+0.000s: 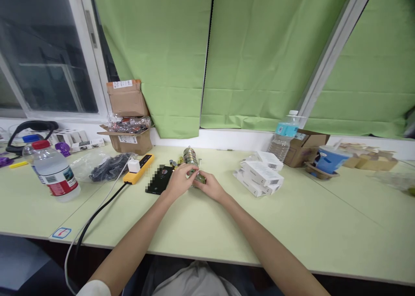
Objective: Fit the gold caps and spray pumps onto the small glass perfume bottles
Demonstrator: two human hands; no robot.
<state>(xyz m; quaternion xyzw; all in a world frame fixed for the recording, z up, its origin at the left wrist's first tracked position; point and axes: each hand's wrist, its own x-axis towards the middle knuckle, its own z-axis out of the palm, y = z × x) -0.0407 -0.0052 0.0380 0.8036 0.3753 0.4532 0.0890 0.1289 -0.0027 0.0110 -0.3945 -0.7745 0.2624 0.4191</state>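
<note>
A shiny gold-coloured object with a ringed, tapering top [189, 154] lies on the table in front of me, pointing away. Its near end looks rounded and partly see-through, and my fingers cover much of it. My left hand [179, 181] is closed, with thumb and fingertips pinched at its near left side. From the right, my right hand [211, 187] holds the same end, fingers bent around it. Small gold-coloured pieces sit just beyond my left hand, too small to name. Beside that hand lies a flat black box [158, 183], partly blurred out.
A yellow power strip [140, 168] with a white plug and trailing cables lies left. Further left stand a red-capped bottle [58, 175] and an open cardboard box [131, 140]. To the right are stacked white boxes [259, 175], a water bottle [282, 136] and a blue cup [330, 160].
</note>
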